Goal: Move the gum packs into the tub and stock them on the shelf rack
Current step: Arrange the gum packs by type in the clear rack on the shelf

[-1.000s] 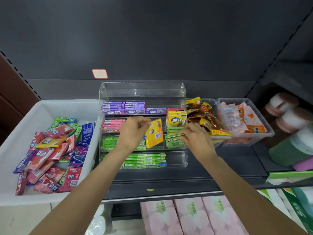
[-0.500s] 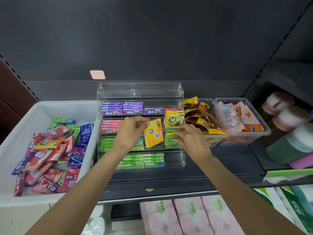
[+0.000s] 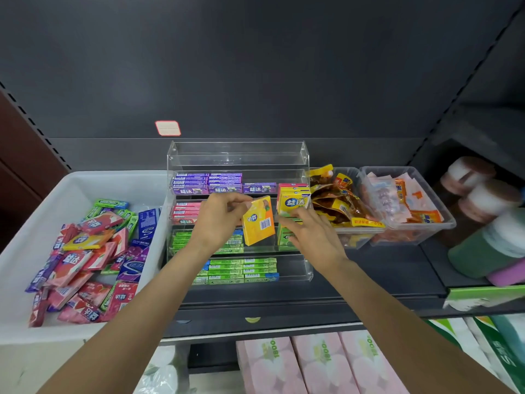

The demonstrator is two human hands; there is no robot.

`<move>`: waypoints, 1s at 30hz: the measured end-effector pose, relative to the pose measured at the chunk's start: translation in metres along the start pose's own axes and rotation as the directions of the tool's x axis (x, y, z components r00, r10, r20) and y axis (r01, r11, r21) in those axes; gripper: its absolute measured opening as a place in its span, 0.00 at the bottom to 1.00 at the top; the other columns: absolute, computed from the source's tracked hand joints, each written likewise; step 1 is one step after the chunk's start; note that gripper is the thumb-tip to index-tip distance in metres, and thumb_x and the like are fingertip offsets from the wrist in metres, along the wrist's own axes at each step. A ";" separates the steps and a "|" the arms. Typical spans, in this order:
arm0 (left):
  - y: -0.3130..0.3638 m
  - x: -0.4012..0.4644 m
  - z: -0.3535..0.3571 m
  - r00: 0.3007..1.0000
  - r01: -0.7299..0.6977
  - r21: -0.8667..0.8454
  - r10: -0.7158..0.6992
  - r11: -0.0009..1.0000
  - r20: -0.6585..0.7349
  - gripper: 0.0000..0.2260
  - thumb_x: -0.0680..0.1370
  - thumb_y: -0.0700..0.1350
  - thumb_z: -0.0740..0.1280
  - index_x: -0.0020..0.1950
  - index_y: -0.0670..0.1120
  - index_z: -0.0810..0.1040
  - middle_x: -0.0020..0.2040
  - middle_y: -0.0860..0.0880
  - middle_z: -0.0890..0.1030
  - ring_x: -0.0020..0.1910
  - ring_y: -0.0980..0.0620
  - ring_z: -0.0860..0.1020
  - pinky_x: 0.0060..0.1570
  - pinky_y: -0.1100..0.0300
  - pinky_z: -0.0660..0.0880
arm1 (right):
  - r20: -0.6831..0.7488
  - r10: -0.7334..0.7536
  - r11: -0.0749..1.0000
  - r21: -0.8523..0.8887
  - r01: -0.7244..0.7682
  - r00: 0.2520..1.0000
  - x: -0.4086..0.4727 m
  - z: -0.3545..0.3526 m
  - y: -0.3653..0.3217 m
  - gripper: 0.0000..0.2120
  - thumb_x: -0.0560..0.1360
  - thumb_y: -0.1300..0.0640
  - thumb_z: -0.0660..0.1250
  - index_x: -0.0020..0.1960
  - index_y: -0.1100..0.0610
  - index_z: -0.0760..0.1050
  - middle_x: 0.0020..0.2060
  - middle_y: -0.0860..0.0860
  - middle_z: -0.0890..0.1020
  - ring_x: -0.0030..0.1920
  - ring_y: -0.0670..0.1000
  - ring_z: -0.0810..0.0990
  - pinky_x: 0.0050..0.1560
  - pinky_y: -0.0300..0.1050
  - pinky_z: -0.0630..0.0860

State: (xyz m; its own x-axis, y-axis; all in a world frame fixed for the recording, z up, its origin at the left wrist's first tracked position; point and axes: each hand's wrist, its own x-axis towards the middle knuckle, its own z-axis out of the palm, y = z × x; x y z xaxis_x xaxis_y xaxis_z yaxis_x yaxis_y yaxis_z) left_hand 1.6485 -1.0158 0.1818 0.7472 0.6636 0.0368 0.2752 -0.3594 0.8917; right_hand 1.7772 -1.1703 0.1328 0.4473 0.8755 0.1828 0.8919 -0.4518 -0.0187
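Note:
A clear tiered shelf rack (image 3: 238, 155) stands on the dark shelf, its rows filled with purple, pink and green gum packs. My left hand (image 3: 218, 214) pinches a yellow gum pack (image 3: 258, 223) upright in front of the rack's middle. My right hand (image 3: 309, 234) lies with fingers stretched at the rack's right end, fingertips against the green packs (image 3: 284, 238) under a stack of yellow packs (image 3: 294, 200). It holds nothing that I can see. At the left, the white tub (image 3: 85, 183) holds several loose gum packs (image 3: 85, 265).
Two clear bins of snack sachets (image 3: 346, 200) (image 3: 409, 200) stand right of the rack. Bottles (image 3: 483, 200) lie at the far right. Pink tissue packs (image 3: 312, 362) fill the shelf below. A red-edged label (image 3: 167, 127) sticks to the back wall.
My right hand has slid slightly left along the green packs at the rack's right end, covering more of them. My left hand has kept the yellow pack almost still.

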 end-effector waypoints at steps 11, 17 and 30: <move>0.012 -0.005 0.003 0.978 -0.204 -0.034 0.205 0.978 0.048 0.09 0.75 0.41 0.68 0.52 0.52 0.82 0.46 0.49 0.81 0.46 0.53 0.79 0.50 0.55 0.76 | 0.450 0.358 0.151 0.837 -0.526 0.818 0.019 -0.050 -0.016 0.18 0.80 0.46 0.57 0.53 0.58 0.77 0.40 0.54 0.83 0.40 0.51 0.84 0.44 0.41 0.80; 0.017 -0.004 0.009 0.939 -0.313 -0.110 0.325 0.943 0.112 0.13 0.73 0.37 0.70 0.50 0.55 0.81 0.51 0.55 0.79 0.53 0.59 0.76 0.57 0.58 0.74 | 0.552 0.250 -0.446 0.795 -0.412 0.795 0.025 -0.062 0.002 0.12 0.75 0.69 0.64 0.58 0.68 0.74 0.53 0.61 0.79 0.51 0.53 0.81 0.50 0.42 0.80; 0.024 0.036 0.045 0.991 -0.098 -0.064 0.104 0.993 0.084 0.24 0.74 0.35 0.70 0.66 0.51 0.69 0.50 0.48 0.78 0.41 0.54 0.81 0.42 0.62 0.80 | 0.078 0.338 0.433 0.872 -0.228 0.938 0.034 -0.051 0.023 0.20 0.73 0.69 0.67 0.60 0.51 0.72 0.49 0.51 0.81 0.51 0.47 0.80 0.48 0.40 0.79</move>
State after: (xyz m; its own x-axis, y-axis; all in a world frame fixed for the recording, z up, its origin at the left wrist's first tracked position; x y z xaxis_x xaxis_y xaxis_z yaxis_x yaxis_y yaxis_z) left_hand 1.7092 -1.0302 0.1840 0.8198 0.5653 0.0910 0.1609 -0.3800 0.9109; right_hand 1.8091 -1.1600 0.1883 0.7259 0.6821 0.0889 0.3419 -0.2457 -0.9070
